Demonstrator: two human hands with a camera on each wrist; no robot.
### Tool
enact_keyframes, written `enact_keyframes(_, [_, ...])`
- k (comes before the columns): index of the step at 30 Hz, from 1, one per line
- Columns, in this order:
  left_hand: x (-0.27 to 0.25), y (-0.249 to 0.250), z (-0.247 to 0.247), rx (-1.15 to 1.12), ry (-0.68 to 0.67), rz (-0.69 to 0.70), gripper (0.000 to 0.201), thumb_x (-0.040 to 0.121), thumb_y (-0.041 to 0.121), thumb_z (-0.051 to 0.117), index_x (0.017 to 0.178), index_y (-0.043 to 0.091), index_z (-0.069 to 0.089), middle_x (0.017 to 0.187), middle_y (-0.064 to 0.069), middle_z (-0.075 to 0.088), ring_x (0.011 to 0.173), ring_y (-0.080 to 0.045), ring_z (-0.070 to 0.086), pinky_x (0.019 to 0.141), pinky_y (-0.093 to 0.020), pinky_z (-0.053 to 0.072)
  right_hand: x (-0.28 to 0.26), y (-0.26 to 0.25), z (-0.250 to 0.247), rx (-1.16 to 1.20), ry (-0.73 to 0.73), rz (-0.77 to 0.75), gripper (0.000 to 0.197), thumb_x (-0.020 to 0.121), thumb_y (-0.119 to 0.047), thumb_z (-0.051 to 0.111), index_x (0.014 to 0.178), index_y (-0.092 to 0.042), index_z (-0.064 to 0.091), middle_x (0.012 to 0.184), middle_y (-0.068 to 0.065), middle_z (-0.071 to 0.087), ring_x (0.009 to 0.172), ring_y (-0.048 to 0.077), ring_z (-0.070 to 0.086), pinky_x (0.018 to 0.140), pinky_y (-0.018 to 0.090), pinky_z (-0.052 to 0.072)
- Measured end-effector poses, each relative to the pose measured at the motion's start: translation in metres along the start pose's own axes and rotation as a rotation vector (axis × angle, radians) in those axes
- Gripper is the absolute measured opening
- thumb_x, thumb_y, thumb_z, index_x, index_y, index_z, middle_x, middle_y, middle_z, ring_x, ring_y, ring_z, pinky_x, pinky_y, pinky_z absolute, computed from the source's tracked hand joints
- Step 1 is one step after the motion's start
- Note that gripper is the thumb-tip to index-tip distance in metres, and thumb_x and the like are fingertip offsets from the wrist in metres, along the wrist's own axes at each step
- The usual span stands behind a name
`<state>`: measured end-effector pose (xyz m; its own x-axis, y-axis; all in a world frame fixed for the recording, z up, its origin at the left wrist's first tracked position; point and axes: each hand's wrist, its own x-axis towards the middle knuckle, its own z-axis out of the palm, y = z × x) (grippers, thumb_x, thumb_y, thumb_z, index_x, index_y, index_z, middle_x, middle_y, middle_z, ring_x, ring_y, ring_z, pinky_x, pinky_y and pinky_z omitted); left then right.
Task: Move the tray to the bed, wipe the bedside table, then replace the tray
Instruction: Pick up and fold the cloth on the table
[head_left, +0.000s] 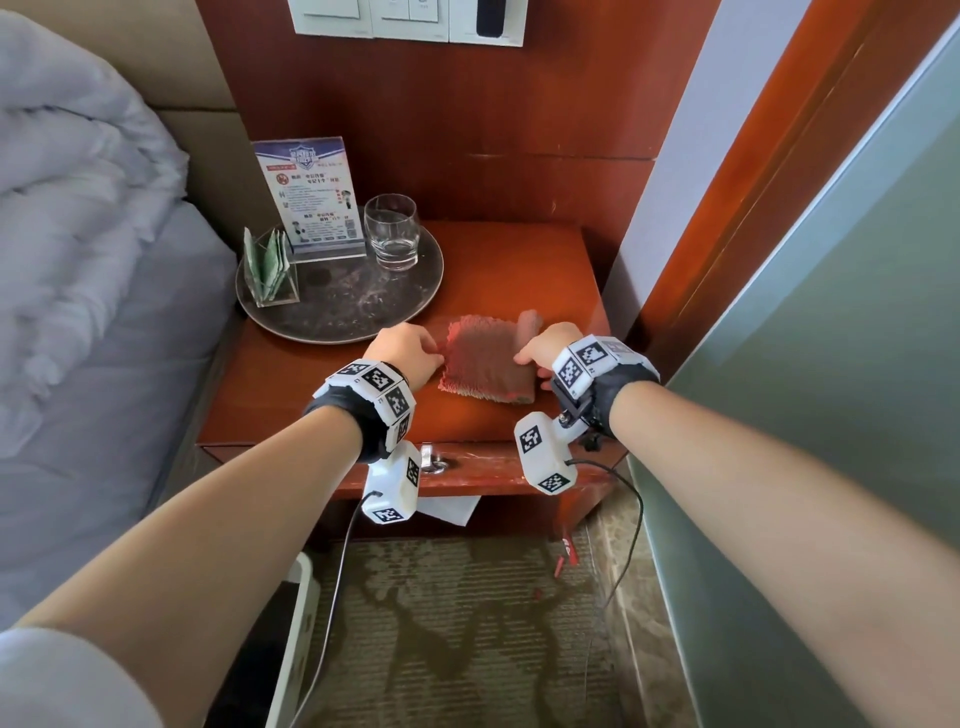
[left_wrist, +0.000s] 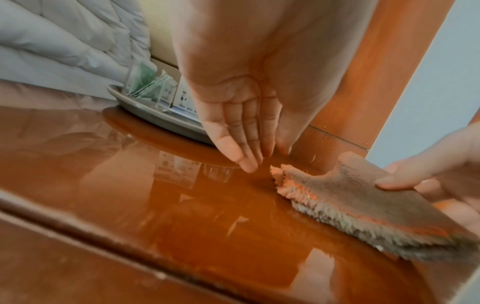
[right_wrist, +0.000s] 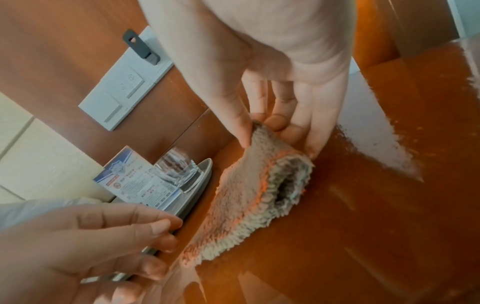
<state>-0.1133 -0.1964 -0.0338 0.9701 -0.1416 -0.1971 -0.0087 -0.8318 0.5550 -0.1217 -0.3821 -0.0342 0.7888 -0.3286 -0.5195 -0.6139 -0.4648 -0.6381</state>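
A round grey marbled tray (head_left: 353, 306) (left_wrist: 155, 117) (right_wrist: 205, 174) stands at the back left of the glossy red-brown bedside table (head_left: 322, 395). It carries a glass (head_left: 392, 231), a printed sign (head_left: 309, 192) and a clear holder of green packets (head_left: 270, 270). A fluffy grey-brown cloth (head_left: 488, 364) (left_wrist: 350, 191) (right_wrist: 249, 195) lies folded on the table in front of the tray. My right hand (head_left: 535, 358) (right_wrist: 265, 121) pinches the cloth's folded right edge between thumb and fingers. My left hand (head_left: 436, 351) (left_wrist: 262, 152) hovers with straight fingers just off the cloth's left edge, holding nothing.
The bed (head_left: 104, 312) with a bunched grey duvet lies directly left of the table. A wooden panel with wall switches (head_left: 410, 18) rises behind it, and a wall and a frosted door (head_left: 831, 364) close in on the right. A drawer with a key (head_left: 431, 462) faces me.
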Motion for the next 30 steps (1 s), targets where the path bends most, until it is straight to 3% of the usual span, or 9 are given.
enact_keyframes(4, [-0.009, -0.003, -0.007, -0.016, 0.019, -0.016, 0.019, 0.089, 0.023, 0.06, 0.104, 0.015, 0.068, 0.101, -0.008, 0.071, 0.092, -0.023, 0.067, 0.084, -0.033, 0.054, -0.009, -0.013, 0.006, -0.175, 0.106, -0.07, 0.036, 0.085, -0.016, 0.065, 0.117, 0.0, 0.06, 0.111, 0.018, 0.065, 0.101, 0.035, 0.064, 0.09, 0.044, 0.054])
enact_keyframes(9, [-0.024, -0.008, -0.016, -0.042, 0.039, -0.044, 0.019, 0.088, 0.024, 0.061, 0.103, 0.015, 0.069, 0.1, -0.01, 0.072, 0.094, -0.025, 0.068, 0.089, -0.036, 0.054, -0.016, -0.013, 0.008, -0.148, 0.159, -0.072, 0.018, 0.087, -0.025, 0.059, 0.088, -0.007, 0.06, 0.078, 0.014, 0.064, 0.082, 0.033, 0.068, 0.082, 0.042, 0.056])
enact_keyframes(12, [-0.036, -0.013, -0.019, -0.046, 0.059, -0.059, 0.019, 0.088, 0.026, 0.061, 0.103, 0.016, 0.069, 0.098, -0.009, 0.072, 0.094, -0.025, 0.068, 0.087, -0.034, 0.054, -0.021, -0.008, 0.007, -0.099, 0.176, -0.071, 0.019, 0.086, -0.023, 0.06, 0.075, -0.007, 0.057, 0.08, 0.015, 0.066, 0.084, 0.033, 0.069, 0.084, 0.045, 0.057])
enact_keyframes(16, [-0.054, -0.018, -0.018, -0.054, 0.091, -0.062, 0.017, 0.087, 0.026, 0.062, 0.099, 0.017, 0.07, 0.1, -0.008, 0.072, 0.092, -0.024, 0.068, 0.088, -0.034, 0.054, -0.029, 0.007, 0.01, -0.063, 0.183, -0.097, 0.03, 0.087, -0.03, 0.057, 0.091, 0.0, 0.064, 0.089, 0.02, 0.07, 0.083, 0.038, 0.069, 0.081, 0.051, 0.057])
enact_keyframes(20, [-0.078, -0.019, -0.007, -0.064, 0.118, -0.051, 0.019, 0.087, 0.025, 0.062, 0.103, 0.017, 0.07, 0.107, -0.007, 0.07, 0.099, -0.024, 0.066, 0.091, -0.033, 0.052, -0.055, 0.023, 0.01, -0.082, 0.196, -0.171, 0.028, 0.083, -0.011, 0.06, 0.108, 0.002, 0.06, 0.105, 0.021, 0.065, 0.097, 0.041, 0.064, 0.083, 0.05, 0.055])
enact_keyframes(23, [-0.099, -0.017, 0.003, -0.071, 0.151, -0.002, 0.026, 0.089, 0.023, 0.061, 0.113, 0.016, 0.066, 0.116, -0.006, 0.067, 0.108, -0.023, 0.061, 0.09, -0.027, 0.046, -0.084, 0.036, 0.009, -0.169, 0.256, -0.314, 0.024, 0.084, -0.007, 0.059, 0.107, -0.001, 0.059, 0.107, 0.018, 0.064, 0.099, 0.038, 0.062, 0.085, 0.049, 0.054])
enact_keyframes(27, [-0.129, -0.019, 0.012, -0.089, 0.209, 0.053, 0.033, 0.089, 0.022, 0.06, 0.122, 0.017, 0.06, 0.118, -0.006, 0.065, 0.105, -0.023, 0.061, 0.082, -0.024, 0.043, -0.125, 0.047, 0.01, -0.285, 0.301, -0.536, 0.013, 0.091, -0.024, 0.055, 0.097, -0.014, 0.06, 0.094, 0.006, 0.062, 0.093, 0.028, 0.062, 0.077, 0.033, 0.047])
enact_keyframes(30, [-0.152, -0.029, 0.018, -0.116, 0.246, 0.072, 0.037, 0.088, 0.022, 0.062, 0.124, 0.016, 0.059, 0.118, -0.007, 0.065, 0.109, -0.023, 0.06, 0.086, -0.024, 0.043, -0.152, 0.048, 0.015, -0.307, 0.255, -0.655, 0.018, 0.089, -0.019, 0.056, 0.104, -0.016, 0.065, 0.092, -0.001, 0.06, 0.091, 0.02, 0.058, 0.078, 0.028, 0.043])
